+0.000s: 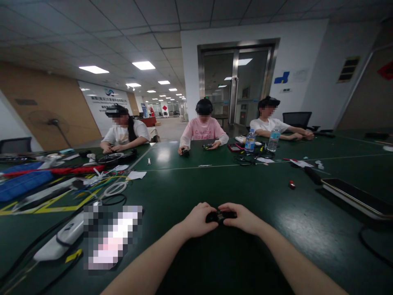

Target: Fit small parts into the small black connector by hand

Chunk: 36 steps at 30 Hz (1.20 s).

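Note:
Low over the dark green table, my left hand [198, 221] curls its fingers around one end of a small, long black object [220, 218]. My right hand [245, 219] grips the other end, thumb and fingers closed on it. Both hands cover much of the object, so its kind cannot be made out. A small red item [292, 184] lies on the table beyond my right hand.
On the left are a white power strip [63, 241], a blurred-out flat item [113, 237], cables and a blue tray [26, 185]. A large phone-like device [356, 196] lies right. Bottles [273, 140] stand farther back. Three people sit across the table [172, 184].

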Available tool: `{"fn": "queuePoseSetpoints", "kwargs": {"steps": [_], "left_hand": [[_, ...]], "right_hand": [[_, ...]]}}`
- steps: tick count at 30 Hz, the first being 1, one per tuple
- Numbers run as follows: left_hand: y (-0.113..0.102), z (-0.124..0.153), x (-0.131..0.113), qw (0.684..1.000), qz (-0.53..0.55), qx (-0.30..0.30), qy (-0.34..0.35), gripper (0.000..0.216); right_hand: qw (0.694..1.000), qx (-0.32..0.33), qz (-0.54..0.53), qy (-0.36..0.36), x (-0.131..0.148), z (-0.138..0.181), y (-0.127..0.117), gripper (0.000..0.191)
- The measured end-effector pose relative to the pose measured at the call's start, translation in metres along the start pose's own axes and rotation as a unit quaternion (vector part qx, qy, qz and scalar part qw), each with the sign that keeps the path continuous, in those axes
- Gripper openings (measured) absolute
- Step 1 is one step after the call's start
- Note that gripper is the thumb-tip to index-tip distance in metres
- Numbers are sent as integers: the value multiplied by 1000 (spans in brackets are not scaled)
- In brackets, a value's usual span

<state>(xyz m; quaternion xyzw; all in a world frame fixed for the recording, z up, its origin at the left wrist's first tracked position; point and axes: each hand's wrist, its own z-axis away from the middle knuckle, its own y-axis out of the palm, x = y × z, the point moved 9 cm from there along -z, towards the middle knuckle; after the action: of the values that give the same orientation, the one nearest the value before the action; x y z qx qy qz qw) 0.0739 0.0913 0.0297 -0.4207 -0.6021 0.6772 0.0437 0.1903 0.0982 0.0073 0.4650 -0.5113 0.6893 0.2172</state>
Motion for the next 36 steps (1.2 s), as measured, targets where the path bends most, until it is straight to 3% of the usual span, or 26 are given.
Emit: {"fn": "queuePoseSetpoints", "kwargs": {"steps": [10, 13, 17, 36], "left_hand": [[1, 5, 2, 1000, 15, -16, 4, 34], [3, 4, 3, 1000, 24, -9, -1, 34], [3, 5, 3, 999, 32, -15, 0, 34], [5, 6, 4, 999, 42, -15, -2, 40]], "right_hand": [[1000, 10, 11, -12, -2, 6, 0, 36], [1000, -5, 21, -6, 0, 9, -1, 43], [998, -46, 51, -4, 4, 13, -3, 31], [993, -72, 97, -13, 7, 12, 0, 21]]}}
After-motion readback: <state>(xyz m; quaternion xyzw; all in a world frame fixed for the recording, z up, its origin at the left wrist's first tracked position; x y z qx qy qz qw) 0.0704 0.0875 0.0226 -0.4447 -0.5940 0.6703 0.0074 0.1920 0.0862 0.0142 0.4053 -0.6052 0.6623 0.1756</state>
